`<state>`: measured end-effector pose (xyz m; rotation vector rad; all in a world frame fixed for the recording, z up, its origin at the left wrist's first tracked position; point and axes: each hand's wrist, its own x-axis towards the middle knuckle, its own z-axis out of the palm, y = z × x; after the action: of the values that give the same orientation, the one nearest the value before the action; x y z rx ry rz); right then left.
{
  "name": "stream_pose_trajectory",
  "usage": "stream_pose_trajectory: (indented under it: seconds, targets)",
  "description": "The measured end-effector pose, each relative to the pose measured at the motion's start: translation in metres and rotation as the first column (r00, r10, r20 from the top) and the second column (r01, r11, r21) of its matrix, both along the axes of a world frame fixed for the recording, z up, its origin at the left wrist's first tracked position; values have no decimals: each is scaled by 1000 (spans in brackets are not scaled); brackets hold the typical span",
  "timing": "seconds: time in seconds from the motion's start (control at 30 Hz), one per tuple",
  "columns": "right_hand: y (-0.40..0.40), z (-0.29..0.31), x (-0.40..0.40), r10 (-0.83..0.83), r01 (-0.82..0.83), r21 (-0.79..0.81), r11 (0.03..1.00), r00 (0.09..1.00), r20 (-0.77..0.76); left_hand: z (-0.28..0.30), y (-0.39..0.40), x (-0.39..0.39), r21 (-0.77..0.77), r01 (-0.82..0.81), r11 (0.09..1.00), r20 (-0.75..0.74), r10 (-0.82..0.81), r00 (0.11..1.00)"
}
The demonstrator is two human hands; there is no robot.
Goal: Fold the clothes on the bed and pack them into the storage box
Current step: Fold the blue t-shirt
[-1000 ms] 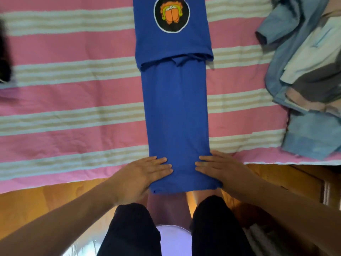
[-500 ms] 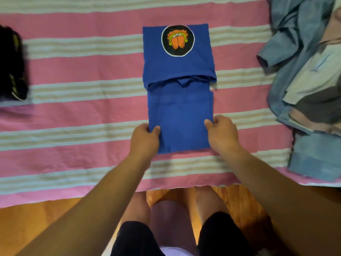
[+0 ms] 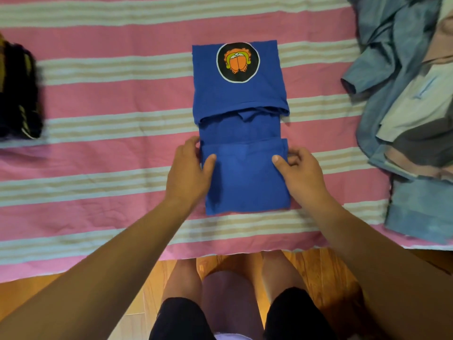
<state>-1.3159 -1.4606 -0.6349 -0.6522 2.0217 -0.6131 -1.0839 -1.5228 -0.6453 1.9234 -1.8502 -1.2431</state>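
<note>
Two edges of the blue shirt (image 3: 245, 177), mid-frame on the bed (image 3: 110, 99), are pinched by left hand (image 3: 188, 173) and right hand (image 3: 299, 173).

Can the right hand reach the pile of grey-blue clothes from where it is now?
Probably yes. The right hand pinches the blue shirt, so it must let go first. The pile of grey-blue clothes lies on its side of the striped bedsheet, with nothing between them.

A home bedroom: striped bedsheet (image 3: 98, 94), clothes pile (image 3: 404, 106), wooden floor (image 3: 318, 278).
</note>
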Motion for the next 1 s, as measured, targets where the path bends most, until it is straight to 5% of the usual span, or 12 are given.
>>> stream_pose_trajectory:
  seconds: [0.1, 0.27, 0.37, 0.43, 0.53, 0.6, 0.7, 0.83, 1.0]
  targets:
    - [-19, 0, 3, -62, 61, -53, 997, 998, -13, -5, -20, -7, -18, 133, 991, 126, -130, 983]
    - [-44, 3, 9, -32, -1, -192, 981, 985, -169, 5, -35, -12, -155, -8, 988, 163, 34, 986]
    - [-47, -5, 7, 43, -76, -104, 992, 956, -292, 3, -35, -12, -134, 33, 990, 183, -8, 983]
    - [-40, -3, 5, 177, -266, -119, 956, 855, -487, 5, -30, -6, -277, 268, 923, 296, -183, 937]
    - [-14, 6, 3, 438, -737, -153, 658, 540, -719, 7, -13, 8, -511, 642, 572, 339, -553, 761]
    - [11, 0, -2, 674, -927, 25, 375, 253, -694, 3, 4, 17, -450, 809, 379, 367, -747, 554]
    - [20, -17, -21, 889, -927, 362, 97, -82, -450, -19, 19, 29, -212, 923, 320, 441, -812, 383]
    - [4, -20, -22, 871, -902, 427, 73, -151, -468, -30, 22, 21, -164, 946, 278, 548, -772, 322]
    - [18, -6, -15, 814, -935, 332, 126, -93, -573, -11, 32, 23, -329, 851, 408, 412, -749, 519]
